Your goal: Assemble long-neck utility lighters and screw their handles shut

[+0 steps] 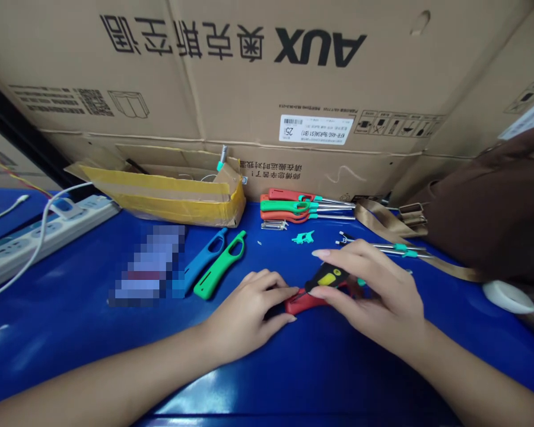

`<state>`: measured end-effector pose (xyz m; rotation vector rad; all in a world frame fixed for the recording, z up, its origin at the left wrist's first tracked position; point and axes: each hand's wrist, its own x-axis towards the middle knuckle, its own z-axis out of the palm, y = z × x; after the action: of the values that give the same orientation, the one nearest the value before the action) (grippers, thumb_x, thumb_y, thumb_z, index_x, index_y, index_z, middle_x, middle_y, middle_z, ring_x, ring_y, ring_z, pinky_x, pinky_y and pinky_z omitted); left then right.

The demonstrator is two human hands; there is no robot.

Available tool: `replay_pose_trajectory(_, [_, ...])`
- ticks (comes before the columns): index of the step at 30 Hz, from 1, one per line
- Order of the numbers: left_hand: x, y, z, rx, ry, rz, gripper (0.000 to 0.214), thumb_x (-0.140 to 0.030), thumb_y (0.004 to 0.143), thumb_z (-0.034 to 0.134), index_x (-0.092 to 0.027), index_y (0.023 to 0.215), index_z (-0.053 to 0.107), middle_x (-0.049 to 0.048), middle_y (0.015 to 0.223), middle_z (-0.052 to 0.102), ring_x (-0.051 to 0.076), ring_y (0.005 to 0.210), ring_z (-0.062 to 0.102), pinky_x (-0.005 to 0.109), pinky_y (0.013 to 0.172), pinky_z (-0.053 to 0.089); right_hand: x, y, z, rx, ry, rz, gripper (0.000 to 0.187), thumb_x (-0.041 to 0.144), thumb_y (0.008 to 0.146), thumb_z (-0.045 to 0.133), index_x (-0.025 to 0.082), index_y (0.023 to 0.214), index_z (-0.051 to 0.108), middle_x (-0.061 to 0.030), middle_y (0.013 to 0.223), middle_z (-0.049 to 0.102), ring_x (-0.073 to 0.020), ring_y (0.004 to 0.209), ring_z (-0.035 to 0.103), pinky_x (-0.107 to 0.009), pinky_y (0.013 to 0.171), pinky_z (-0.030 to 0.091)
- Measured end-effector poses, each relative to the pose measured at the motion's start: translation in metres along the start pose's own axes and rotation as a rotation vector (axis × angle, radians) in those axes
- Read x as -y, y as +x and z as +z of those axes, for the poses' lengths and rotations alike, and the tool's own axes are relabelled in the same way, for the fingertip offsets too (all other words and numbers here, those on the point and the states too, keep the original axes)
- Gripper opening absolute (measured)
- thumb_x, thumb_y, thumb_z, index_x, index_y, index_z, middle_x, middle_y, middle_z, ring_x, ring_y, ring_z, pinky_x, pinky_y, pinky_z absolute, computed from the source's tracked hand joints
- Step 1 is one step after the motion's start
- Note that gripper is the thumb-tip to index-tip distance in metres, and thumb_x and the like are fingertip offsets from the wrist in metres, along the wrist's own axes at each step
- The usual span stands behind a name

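Observation:
Flat on the blue table lies a red lighter handle [297, 303], partly covered by both hands. My left hand [249, 311] is closed on its left end, pinching it between thumb and fingers. My right hand [378, 296] grips a black and yellow screwdriver [327, 277] between thumb and fingers, tilted over the red handle with its narrow end toward it; whether the tip touches cannot be made out. Left of my hands lie a green handle shell [213, 273] and a blue handle shell [208, 261]. A small turquoise plastic part [303, 238] lies beyond the red handle.
Several assembled lighters [289, 206] are stacked at the back, near small clear parts [273, 225]. Metal tubes [403, 249] lie behind my right hand. A yellow-taped carton [169, 198], power strip [48, 228], blurred-out phone [146, 267], brown bag [489, 207] and white object [508, 298] surround the workspace.

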<state>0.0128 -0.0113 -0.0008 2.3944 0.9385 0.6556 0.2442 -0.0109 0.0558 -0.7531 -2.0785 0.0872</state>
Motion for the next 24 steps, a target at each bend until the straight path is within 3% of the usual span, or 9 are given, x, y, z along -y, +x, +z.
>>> replay_pose_trajectory(5, [0.0016, -0.0004, 0.0003, 0.000, 0.006, 0.010, 0.034, -0.028, 0.096, 0.069, -0.021, 0.129, 0.067, 0.0071, 0.110, 0.067, 0.023, 0.101, 0.059, 0.041, 0.093, 0.047, -0.0017, -0.0045, 0.0003, 0.127, 0.174, 0.122, 0.065, 0.011, 0.098, 0.052, 0.030, 0.158, 0.036, -0.0106, 0.134, 0.064, -0.0201, 0.102, 0.067, -0.029, 0.069, 0.060])
replay_pose_trajectory(9, [0.0026, -0.0002, 0.0007, 0.004, -0.001, 0.009, 0.033, -0.029, 0.096, 0.068, -0.021, 0.128, 0.068, 0.0070, 0.108, 0.067, 0.023, 0.101, 0.059, 0.041, 0.093, 0.047, -0.0008, -0.0011, 0.0017, 0.067, 0.175, 0.102, 0.044, 0.014, 0.092, 0.067, 0.030, 0.133, 0.062, -0.0052, 0.105, 0.068, -0.0173, 0.082, 0.065, -0.027, 0.058, 0.056])
replay_pose_trajectory(12, [0.0024, 0.0001, 0.0002, 0.011, -0.005, 0.011, 0.030, -0.029, 0.097, 0.068, -0.021, 0.126, 0.069, 0.0069, 0.108, 0.066, 0.023, 0.101, 0.059, 0.041, 0.092, 0.047, -0.0001, 0.0024, 0.0019, 0.003, 0.056, 0.020, 0.045, 0.019, 0.085, 0.079, 0.029, 0.127, 0.066, -0.0034, 0.093, 0.067, -0.0162, 0.072, 0.062, -0.027, 0.055, 0.056])
replay_pose_trajectory(14, [0.0019, 0.0001, -0.0005, 0.016, -0.002, 0.010, 0.031, -0.029, 0.097, 0.068, -0.020, 0.126, 0.069, 0.0068, 0.108, 0.067, 0.024, 0.101, 0.059, 0.042, 0.092, 0.046, 0.0000, 0.0018, 0.0011, 0.023, 0.052, 0.017, 0.051, 0.019, 0.089, 0.075, 0.029, 0.137, 0.061, -0.0054, 0.100, 0.069, -0.0179, 0.079, 0.065, -0.028, 0.061, 0.059])
replay_pose_trajectory(18, [0.0017, 0.0004, -0.0021, 0.021, 0.010, 0.007, 0.034, -0.030, 0.096, 0.069, -0.018, 0.128, 0.068, 0.0077, 0.110, 0.067, 0.025, 0.103, 0.060, 0.043, 0.093, 0.045, 0.0007, -0.0026, -0.0011, 0.117, 0.283, 0.200, 0.058, 0.012, 0.100, 0.052, 0.034, 0.153, 0.045, -0.0082, 0.129, 0.067, -0.0129, 0.073, 0.068, -0.027, 0.058, 0.059])
replay_pose_trajectory(22, [0.0031, 0.0013, -0.0021, 0.031, 0.001, 0.018, 0.032, -0.030, 0.096, 0.070, -0.018, 0.126, 0.069, 0.0073, 0.111, 0.068, 0.024, 0.105, 0.060, 0.041, 0.094, 0.044, 0.0013, -0.0013, -0.0011, 0.049, 0.251, 0.138, 0.050, 0.011, 0.093, 0.066, 0.032, 0.138, 0.062, -0.0054, 0.111, 0.072, -0.0197, 0.090, 0.071, -0.031, 0.066, 0.061])
replay_pose_trajectory(24, [0.0039, 0.0018, -0.0014, 0.035, 0.002, 0.022, 0.031, -0.029, 0.096, 0.070, -0.020, 0.125, 0.068, 0.0066, 0.111, 0.068, 0.023, 0.104, 0.060, 0.040, 0.094, 0.044, 0.0018, 0.0005, -0.0007, 0.016, 0.158, 0.093, 0.047, 0.013, 0.089, 0.072, 0.031, 0.132, 0.065, -0.0051, 0.104, 0.073, -0.0205, 0.086, 0.070, -0.031, 0.061, 0.059])
